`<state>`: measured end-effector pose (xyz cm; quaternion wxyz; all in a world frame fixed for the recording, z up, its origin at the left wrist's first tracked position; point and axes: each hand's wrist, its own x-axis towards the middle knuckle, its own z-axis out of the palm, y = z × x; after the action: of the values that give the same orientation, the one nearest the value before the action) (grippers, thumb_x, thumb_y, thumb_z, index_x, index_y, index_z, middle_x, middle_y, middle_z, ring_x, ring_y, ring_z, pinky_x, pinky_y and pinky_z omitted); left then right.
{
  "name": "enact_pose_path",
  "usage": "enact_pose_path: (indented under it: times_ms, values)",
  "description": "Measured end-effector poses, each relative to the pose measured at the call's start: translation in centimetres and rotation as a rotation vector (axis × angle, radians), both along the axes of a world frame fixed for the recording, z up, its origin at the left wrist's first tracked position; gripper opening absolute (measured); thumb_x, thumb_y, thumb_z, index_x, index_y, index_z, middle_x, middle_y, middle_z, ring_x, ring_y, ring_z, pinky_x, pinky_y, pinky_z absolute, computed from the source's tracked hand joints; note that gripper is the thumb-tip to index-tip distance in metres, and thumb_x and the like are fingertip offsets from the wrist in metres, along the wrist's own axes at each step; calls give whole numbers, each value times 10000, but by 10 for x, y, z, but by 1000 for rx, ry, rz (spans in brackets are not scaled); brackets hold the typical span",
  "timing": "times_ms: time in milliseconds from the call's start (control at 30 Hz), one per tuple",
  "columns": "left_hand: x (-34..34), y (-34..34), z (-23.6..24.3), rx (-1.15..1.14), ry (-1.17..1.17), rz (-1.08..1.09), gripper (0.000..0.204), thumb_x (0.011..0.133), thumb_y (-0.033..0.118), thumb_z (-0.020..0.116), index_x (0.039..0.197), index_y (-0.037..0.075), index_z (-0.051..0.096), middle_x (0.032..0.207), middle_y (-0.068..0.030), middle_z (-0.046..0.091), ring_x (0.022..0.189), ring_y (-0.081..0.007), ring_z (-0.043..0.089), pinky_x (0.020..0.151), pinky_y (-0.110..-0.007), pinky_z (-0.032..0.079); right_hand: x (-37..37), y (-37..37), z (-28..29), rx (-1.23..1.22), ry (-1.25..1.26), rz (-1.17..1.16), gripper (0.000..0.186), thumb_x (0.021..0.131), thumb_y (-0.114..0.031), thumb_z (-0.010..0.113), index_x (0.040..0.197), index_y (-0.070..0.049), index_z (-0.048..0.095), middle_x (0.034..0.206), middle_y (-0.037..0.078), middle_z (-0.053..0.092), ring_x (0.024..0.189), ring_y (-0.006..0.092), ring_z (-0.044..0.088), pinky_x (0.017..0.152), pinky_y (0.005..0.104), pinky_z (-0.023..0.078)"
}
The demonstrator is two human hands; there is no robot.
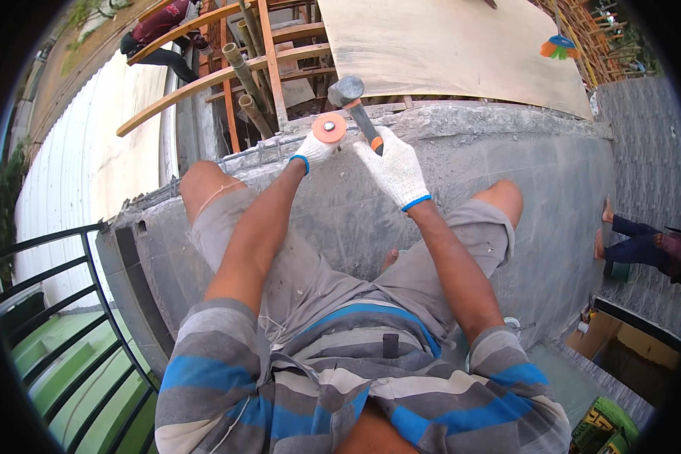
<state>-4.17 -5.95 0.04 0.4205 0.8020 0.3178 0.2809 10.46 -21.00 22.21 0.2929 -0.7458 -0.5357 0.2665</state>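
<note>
By the rough concrete edge [477,121], the left hand [317,150] grips an orange-guarded chisel [328,129], the right hand [398,169] a hammer [360,114].

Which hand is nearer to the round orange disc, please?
Left. The white-gloved left hand is just below the round orange disc; the white-gloved right hand is farther off, to its right, gripping the grey-headed hammer.
</note>
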Motion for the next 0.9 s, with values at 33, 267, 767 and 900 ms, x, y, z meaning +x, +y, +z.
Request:
enact_pose_path:
  times_ms: [33,267,767,900]
  values:
    - [3,-4,8,-60,-10,3,358,983,211,720,1299,57,647,1200,-140,685,1125,-322,654,1002,-423,512,1,-3,-16,-87,-45,11,399,976,-405,727,1151,-50,672,945,270,730,949,486,706,798,527,559]
    - [12,-16,35,-151,100,-13,314,952,155,712,1237,52,631,1247,-171,650,1183,-361,626,1031,-433,495,6,-13,-41,-225,-91,22,376,968,-412,725,1008,-48,637,957,276,719,978,493,686,808,551,533]
    - [8,-8,-41,-129,193,-16,504,971,173,706,1446,63,578,1487,-142,604,1400,-312,546,1207,-407,407,4,51,176,1009,588,39,259,1070,-279,668,1057,-20,690,691,46,615,572,149,619,553,328,548]
    - [10,-12,-32,-152,172,4,482,975,170,700,1428,57,583,1468,-139,612,1373,-318,560,1196,-414,416,8,32,88,712,491,-68,257,1062,-239,703,959,-4,714,698,32,621,581,116,602,545,325,519]
